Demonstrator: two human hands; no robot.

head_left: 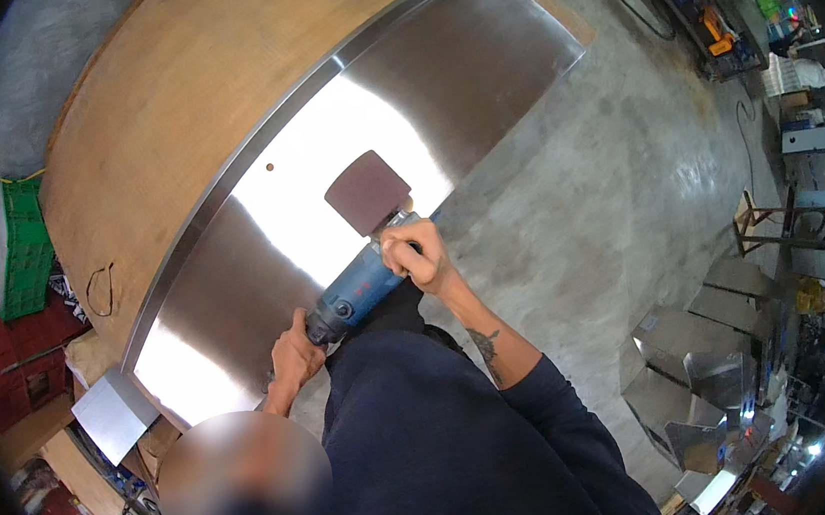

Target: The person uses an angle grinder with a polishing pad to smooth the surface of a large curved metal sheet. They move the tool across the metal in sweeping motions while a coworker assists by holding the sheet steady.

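Observation:
A blue drum sander (pixel 360 285) lies slantwise across the near edge of a brushed stainless steel panel (pixel 502 57). My left hand (pixel 294 355) is closed round the sander's dark rear end. Farther forward, my right hand (pixel 417 255) has its fingers wrapped round the front of the tool, close to the drum. The wide brown abrasive drum (pixel 369 194) is over the bright middle of the panel. Whether it touches the metal, I cannot tell. A raised lip (pixel 265 147) runs along the panel's far side.
Under the panel is a large wooden tabletop (pixel 182 71) with a small hole and a thin dark loop (pixel 102 290). At left stands a green crate (pixel 21 248). Bent metal pieces (pixel 689 349) rest on the concrete floor (pixel 552 243) at right, near a small frame stand (pixel 781 219).

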